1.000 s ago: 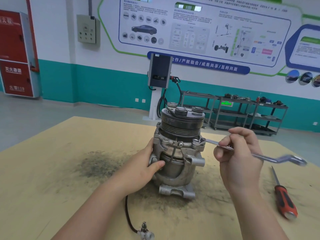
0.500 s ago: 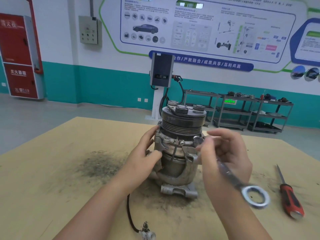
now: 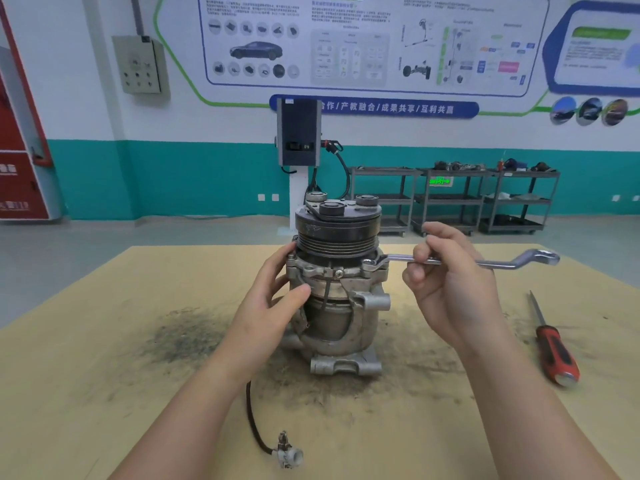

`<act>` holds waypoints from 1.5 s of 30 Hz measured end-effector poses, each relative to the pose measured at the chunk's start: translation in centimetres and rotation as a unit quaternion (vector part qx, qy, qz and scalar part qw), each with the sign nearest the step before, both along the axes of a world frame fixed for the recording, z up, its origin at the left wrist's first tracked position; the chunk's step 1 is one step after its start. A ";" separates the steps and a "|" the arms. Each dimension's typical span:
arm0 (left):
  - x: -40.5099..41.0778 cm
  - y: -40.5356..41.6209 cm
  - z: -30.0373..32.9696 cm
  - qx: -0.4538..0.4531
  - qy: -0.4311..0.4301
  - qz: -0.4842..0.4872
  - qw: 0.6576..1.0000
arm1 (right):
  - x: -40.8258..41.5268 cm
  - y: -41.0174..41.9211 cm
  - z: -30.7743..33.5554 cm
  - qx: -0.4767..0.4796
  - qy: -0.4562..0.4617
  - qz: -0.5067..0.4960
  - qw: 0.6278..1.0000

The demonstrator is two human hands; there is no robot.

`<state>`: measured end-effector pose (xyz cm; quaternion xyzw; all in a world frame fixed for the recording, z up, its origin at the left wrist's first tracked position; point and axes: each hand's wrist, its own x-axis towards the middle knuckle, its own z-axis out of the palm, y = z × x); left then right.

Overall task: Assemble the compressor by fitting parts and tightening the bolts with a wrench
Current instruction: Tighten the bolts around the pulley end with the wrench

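Observation:
The compressor (image 3: 341, 299) stands upright in the middle of the table, its black pulley on top and grey metal housing below. My left hand (image 3: 273, 299) holds the housing from the left, thumb across its front. A silver ring wrench (image 3: 485, 262) lies level, pointing right, with its near ring seated on a bolt (image 3: 367, 263) at the flange's right side. My right hand (image 3: 446, 282) grips the wrench shank between thumb and curled fingers, close to the compressor.
A red-handled screwdriver (image 3: 554, 348) lies on the wooden table (image 3: 104, 375) at the right. A black cable with a white connector (image 3: 287, 453) trails from the compressor toward me. Dark grime stains the table around the compressor. Shelving carts stand by the far wall.
The wrench, swung toward me half a second ago, is back level and pointing right on the flange bolt. My right hand moved with it. My left hand stayed on the housing.

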<state>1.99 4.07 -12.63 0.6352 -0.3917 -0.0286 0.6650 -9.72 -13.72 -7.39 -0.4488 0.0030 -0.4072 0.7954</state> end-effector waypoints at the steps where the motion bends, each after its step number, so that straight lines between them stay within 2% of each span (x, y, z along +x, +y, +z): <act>1: 0.0 0.0 0.0 0.003 -0.004 -0.001 1.000 | 0.1 -0.1 0.0 0.016 0.003 0.012 1.000; 4: -0.1 0.1 0.0 0.009 -0.013 -0.003 1.000 | 0.3 0.2 -0.4 0.027 -0.003 -0.015 1.000; 12: 0.1 0.2 -0.2 0.038 -0.039 0.010 0.998 | -0.1 3.7 -1.3 -0.122 -0.043 -0.214 0.968; 17: 0.3 0.1 -0.3 0.043 -0.042 0.013 0.998 | -0.1 5.8 -2.0 -0.228 -0.057 -0.271 0.933; 20: 0.2 0.0 -0.2 0.046 -0.044 0.015 0.998 | -0.5 6.0 -1.5 -0.260 -0.063 -0.261 0.928; 23: 0.1 0.0 -0.1 0.042 -0.043 0.022 0.998 | -1.2 4.5 -0.6 -0.213 -0.095 -0.234 0.944; 27: 0.1 0.1 -0.1 0.030 -0.025 0.023 0.999 | -0.9 2.2 -0.2 -0.084 -0.033 -0.162 0.983; 30: 0.0 0.0 0.0 0.020 -0.021 0.024 0.999 | -0.5 1.5 -0.1 -0.048 -0.018 -0.126 0.991; 35: 0.1 0.1 0.1 -0.001 0.000 0.014 1.000 | -0.4 1.0 0.1 -0.041 -0.015 -0.053 0.998; 39: -0.4 -0.4 0.2 -0.009 0.005 0.022 1.000 | -0.5 0.6 0.4 -0.036 0.002 -0.034 0.999; 45: -2.0 -1.2 0.2 -0.006 -0.012 0.057 0.998 | -0.6 1.9 -0.2 -0.113 -0.003 -0.147 0.983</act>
